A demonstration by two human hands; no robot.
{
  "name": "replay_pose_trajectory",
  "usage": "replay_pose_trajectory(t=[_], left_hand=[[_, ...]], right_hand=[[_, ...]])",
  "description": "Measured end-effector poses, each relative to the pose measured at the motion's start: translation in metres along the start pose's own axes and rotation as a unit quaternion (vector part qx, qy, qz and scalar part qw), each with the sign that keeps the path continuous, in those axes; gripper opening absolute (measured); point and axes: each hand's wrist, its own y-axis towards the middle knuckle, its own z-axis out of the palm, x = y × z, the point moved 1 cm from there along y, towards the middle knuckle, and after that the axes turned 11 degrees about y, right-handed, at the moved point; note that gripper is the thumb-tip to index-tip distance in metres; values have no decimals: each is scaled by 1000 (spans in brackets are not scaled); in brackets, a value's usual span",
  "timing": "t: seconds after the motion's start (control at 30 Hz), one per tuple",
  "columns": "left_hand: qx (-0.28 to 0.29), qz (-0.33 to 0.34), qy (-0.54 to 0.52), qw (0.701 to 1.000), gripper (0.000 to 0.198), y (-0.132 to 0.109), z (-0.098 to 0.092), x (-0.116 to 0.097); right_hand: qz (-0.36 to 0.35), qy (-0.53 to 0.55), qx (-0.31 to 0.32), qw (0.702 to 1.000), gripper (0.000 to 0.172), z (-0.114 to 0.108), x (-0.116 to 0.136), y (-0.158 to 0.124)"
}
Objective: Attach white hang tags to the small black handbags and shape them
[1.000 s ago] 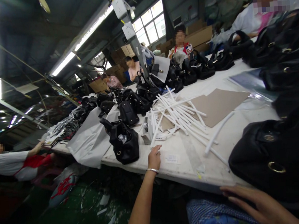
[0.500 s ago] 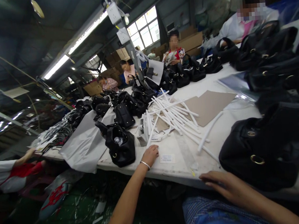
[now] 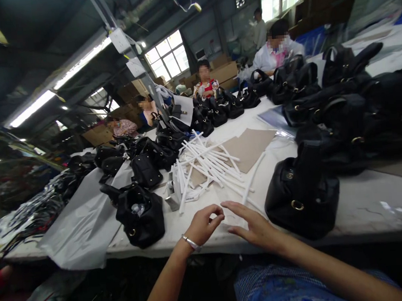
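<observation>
My left hand (image 3: 206,224), with a silver bracelet at the wrist, is above the table's front edge. Its fingers curl toward the thumb, and whatever may be between the tips is too faint to make out. Facing it, my right hand (image 3: 252,225) has its thumb and fingers apart. Beyond both hands lies a loose pile of white rods (image 3: 210,163). A black handbag (image 3: 140,214) with clear plastic inside stands left of my left hand. Another black handbag (image 3: 302,200) with gold rings stands right of my right hand.
Tan cardboard sheets (image 3: 251,147) lie behind the rods on the white table (image 3: 357,213). Many black handbags (image 3: 350,112) crowd the right side, and more stand at the left. A pale plastic sheet (image 3: 78,223) hangs over the front edge. Several people sit across the table.
My right hand has come up from the table edge to beside my left hand. My left hand has lifted and curled its fingers. The camera has turned right.
</observation>
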Motion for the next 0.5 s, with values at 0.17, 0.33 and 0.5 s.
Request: replay_pose_trajectory(t=[0.17, 0.33, 0.5], left_hand=[[72, -3, -127, 989, 23, 6, 18, -33], [91, -42, -291, 952, 30, 19, 43, -53], [76, -53, -341, 935, 34, 32, 58, -68]], right_hand=[[45, 34, -62, 997, 31, -21, 9, -14], [124, 112, -98, 981, 34, -42, 18, -34], [161, 239, -129, 949, 38, -52, 19, -47]])
